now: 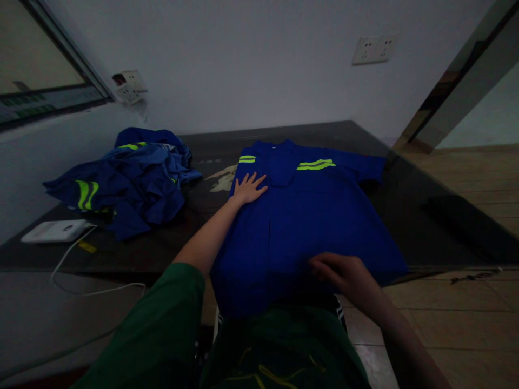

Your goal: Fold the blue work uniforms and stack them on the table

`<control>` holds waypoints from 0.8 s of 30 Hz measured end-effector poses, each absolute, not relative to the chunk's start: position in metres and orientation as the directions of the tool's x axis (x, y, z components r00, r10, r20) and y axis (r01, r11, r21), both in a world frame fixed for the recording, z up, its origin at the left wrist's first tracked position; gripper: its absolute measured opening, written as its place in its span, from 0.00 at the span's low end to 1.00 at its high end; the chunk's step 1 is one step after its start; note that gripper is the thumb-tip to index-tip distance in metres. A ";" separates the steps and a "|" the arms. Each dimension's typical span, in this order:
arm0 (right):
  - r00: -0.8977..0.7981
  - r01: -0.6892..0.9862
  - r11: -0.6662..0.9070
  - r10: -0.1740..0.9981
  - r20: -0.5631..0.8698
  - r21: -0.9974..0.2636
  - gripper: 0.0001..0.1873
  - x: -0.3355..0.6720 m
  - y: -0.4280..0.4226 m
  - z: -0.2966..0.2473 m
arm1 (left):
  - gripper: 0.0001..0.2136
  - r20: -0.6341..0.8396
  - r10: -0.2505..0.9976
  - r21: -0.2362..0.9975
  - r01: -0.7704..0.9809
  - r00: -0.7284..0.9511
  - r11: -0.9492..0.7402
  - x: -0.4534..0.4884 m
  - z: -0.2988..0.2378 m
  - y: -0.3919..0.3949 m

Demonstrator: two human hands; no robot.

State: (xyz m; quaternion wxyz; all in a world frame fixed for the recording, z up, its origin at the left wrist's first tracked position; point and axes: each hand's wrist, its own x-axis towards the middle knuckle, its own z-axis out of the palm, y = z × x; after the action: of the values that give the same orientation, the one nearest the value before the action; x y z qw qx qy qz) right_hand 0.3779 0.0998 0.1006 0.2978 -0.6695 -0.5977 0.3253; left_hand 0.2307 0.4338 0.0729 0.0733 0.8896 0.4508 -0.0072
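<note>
A blue short-sleeved work shirt [320, 221] with yellow-green reflective stripes lies front up, its collar toward the wall. Its lower hem hangs over the table's near edge by my body. One sleeve stretches out on the right; on the left no sleeve shows, and that side ends in a straight edge. My left hand [249, 189] rests flat with spread fingers on the chest below the left stripes. Over the lower right part of the shirt, my right hand [338, 270] is curled, thumb and fingers drawn together. Whether cloth is pinched in it is hidden.
The dark table [409, 227] stands against a white wall. On its left lies a crumpled pile of blue garments [138, 178] with similar stripes. A white device [57, 231] with a white cable [60, 265] sits near it. A black flat object [470, 221] lies at the right.
</note>
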 end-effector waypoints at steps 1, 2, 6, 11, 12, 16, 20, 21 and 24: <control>0.142 0.660 -0.088 0.990 0.009 -0.746 0.21 0.390 0.108 0.103 | 0.31 -0.079 0.800 0.123 0.803 0.594 -0.584 0.231 0.073 0.436; 0.196 0.723 -0.079 0.976 0.095 -0.686 0.21 0.404 0.118 0.104 | 0.31 -0.077 0.800 0.122 0.802 0.595 -0.584 0.231 0.072 0.437; 0.246 0.928 -0.154 0.937 0.249 -0.338 0.28 0.461 0.172 0.094 | 0.31 -0.056 0.803 0.121 0.802 0.594 -0.585 0.231 0.071 0.438; 0.249 0.962 -0.248 0.969 -0.010 -0.114 0.38 0.492 0.219 0.071 | 0.31 -0.043 0.806 0.132 0.803 0.590 -0.581 0.231 0.066 0.441; 0.240 0.965 -0.243 0.970 -0.035 -0.100 0.38 0.494 0.223 0.067 | 0.31 -0.045 0.810 0.131 0.807 0.585 -0.576 0.231 0.066 0.443; 0.213 0.973 -0.215 0.976 -0.037 -0.087 0.38 0.500 0.239 0.063 | 0.31 -0.055 0.831 0.116 0.830 0.554 -0.546 0.233 0.065 0.451; 0.183 0.978 -0.185 0.982 -0.037 -0.097 0.37 0.510 0.257 0.067 | 0.31 -0.059 0.857 0.115 0.856 0.512 -0.504 0.237 0.071 0.455; 0.178 0.978 -0.181 0.983 -0.032 -0.100 0.37 0.511 0.260 0.068 | 0.30 -0.054 0.863 0.113 0.861 0.503 -0.495 0.238 0.073 0.454; 0.168 0.981 -0.167 0.986 0.002 -0.101 0.36 0.515 0.266 0.065 | 0.28 0.025 0.841 0.090 0.836 0.541 -0.541 0.245 0.076 0.445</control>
State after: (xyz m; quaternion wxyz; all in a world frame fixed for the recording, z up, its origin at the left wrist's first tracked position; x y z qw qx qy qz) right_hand 0.5146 0.2655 0.0647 0.0391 -0.7632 -0.6442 0.0319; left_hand 0.2450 0.4454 0.0759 0.0334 0.8772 0.4778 0.0327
